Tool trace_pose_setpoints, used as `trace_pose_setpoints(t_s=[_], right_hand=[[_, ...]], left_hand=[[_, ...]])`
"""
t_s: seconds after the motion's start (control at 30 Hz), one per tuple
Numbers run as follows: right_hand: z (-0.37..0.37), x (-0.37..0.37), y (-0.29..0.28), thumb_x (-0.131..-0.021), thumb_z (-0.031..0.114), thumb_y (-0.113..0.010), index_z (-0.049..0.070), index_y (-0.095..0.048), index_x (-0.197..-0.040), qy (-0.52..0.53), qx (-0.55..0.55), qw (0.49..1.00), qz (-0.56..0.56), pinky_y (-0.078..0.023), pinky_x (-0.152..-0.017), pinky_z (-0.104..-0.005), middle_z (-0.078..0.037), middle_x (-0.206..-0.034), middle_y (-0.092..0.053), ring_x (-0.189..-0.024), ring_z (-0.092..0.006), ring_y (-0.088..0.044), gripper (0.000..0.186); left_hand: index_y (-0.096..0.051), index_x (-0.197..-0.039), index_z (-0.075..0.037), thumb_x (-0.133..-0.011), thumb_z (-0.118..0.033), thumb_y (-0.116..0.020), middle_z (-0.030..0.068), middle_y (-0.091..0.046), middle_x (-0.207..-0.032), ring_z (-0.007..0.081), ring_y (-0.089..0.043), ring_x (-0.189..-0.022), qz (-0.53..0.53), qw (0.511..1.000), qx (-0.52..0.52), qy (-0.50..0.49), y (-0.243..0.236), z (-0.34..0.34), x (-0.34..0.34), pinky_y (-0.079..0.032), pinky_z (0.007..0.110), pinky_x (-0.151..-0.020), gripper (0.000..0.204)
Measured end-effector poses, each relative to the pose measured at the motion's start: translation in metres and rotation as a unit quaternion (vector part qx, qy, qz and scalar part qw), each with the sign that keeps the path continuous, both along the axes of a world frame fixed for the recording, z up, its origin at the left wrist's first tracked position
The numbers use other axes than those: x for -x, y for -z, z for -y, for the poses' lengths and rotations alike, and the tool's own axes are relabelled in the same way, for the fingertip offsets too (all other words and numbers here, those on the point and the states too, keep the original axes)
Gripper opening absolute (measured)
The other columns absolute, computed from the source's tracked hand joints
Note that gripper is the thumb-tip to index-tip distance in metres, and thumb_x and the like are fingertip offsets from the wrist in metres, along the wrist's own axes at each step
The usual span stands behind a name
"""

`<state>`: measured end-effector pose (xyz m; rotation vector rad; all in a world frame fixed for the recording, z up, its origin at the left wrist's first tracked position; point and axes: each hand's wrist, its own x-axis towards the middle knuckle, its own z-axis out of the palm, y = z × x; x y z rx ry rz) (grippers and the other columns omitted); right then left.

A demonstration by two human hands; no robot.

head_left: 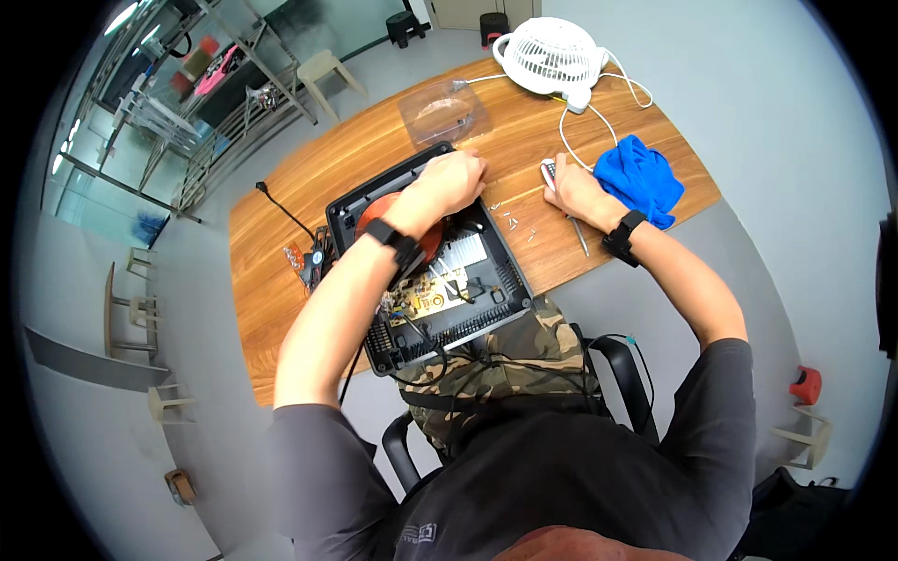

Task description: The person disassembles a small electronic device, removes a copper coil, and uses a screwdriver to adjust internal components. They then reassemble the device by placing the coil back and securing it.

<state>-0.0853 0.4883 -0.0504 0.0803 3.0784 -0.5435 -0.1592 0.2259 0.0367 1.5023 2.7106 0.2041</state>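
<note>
Head view looks straight down on a wooden table (374, 150) where an opened black appliance (430, 271), a flat square casing with vented edges, lies in the middle, its near edge hanging slightly over the table's near side. Its top cover is already off: a round copper-red coil (374, 213) shows at the far left inside, a pale circuit board (435, 294) sits nearer, and black wires (449, 360) trail out over the near edge. Several small screws (510, 222) lie loose on the wood just right of the casing, so I judge the unfastening is well along, while the board and coil are still seated inside and remain to be dealt with.

Left hand (454, 182) is closed into a loose fist over the far right corner of the casing; what it grips is hidden under the fingers. Right hand (575, 192) rests curled on the table to the right, fingers touching a small white-and-red object (549, 173); whether it pinches it I cannot tell. A screwdriver (580, 236) lies near that wrist, a blue cloth (644, 178) beside it, and a white fan (552, 54) at the far edge.
</note>
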Motion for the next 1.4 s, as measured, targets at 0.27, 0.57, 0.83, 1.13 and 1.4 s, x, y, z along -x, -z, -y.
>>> trace_pose_setpoints(t_s=[0.27, 0.57, 0.83, 1.13, 1.4], right_hand=[[0.005, -0.005, -0.006, -0.097, 0.023, -0.062, -0.004, -0.042, -0.124, 0.005, 0.03, 0.999, 0.021, -0.058, -0.08, -0.0568, -0.033, -0.096, -0.071, -0.09, -0.0506, -0.071, 0.042], [0.008, -0.004, -0.015, -0.097, 0.022, -0.062, -0.003, -0.042, -0.123, 0.015, 0.057, 0.998, 0.037, -0.058, -0.082, -0.0573, -0.033, -0.097, -0.071, -0.092, -0.0515, -0.071, 0.042], [0.007, -0.001, -0.003, -0.096, 0.024, -0.064, -0.004, -0.042, -0.126, 0.003, 0.052, 0.999, 0.017, -0.057, -0.079, -0.0581, -0.032, -0.097, -0.071, -0.089, -0.0516, -0.07, 0.046], [0.005, 0.005, 0.01, -0.097, 0.026, -0.065, -0.006, -0.04, -0.131, -0.008, 0.033, 0.999, -0.008, -0.057, -0.072, -0.0578, -0.032, -0.092, -0.07, -0.085, -0.0506, -0.069, 0.053], [0.004, 0.003, 0.012, -0.098, 0.027, -0.065, -0.004, -0.042, -0.124, -0.023, 0.011, 0.999, -0.034, -0.056, -0.073, -0.0592, -0.033, -0.091, -0.07, -0.084, -0.0516, -0.069, 0.047]], left_hand=[[-0.078, -0.096, -0.002, -0.088, -0.012, -0.066, 0.0209, -0.076, -0.103, 0.0388, -0.074, -0.1, -0.003, 0.993, 0.112, -0.035, 0.038, -0.059, 0.036, -0.06, 0.045, -0.085, 0.018], [-0.077, -0.105, -0.002, -0.093, -0.01, -0.058, 0.0238, -0.074, -0.111, 0.0414, -0.072, -0.106, 0.07, 0.992, 0.094, -0.056, 0.054, -0.07, 0.036, -0.059, 0.046, -0.091, 0.024], [-0.077, -0.106, 0.0, -0.096, -0.01, -0.052, 0.027, -0.072, -0.114, 0.0421, -0.071, -0.109, 0.084, 0.989, 0.092, -0.073, 0.058, -0.071, 0.036, -0.058, 0.047, -0.093, 0.028], [-0.079, -0.102, 0.0, -0.093, -0.009, -0.056, 0.024, -0.075, -0.109, 0.0389, -0.074, -0.105, 0.005, 0.989, 0.141, -0.039, 0.052, -0.077, 0.024, -0.061, 0.045, -0.089, 0.027], [-0.077, -0.089, 0.002, -0.087, -0.008, -0.061, 0.0282, -0.074, -0.095, 0.0428, -0.074, -0.095, 0.026, 0.999, 0.027, -0.035, 0.038, -0.07, 0.008, -0.06, 0.048, -0.083, 0.019]])
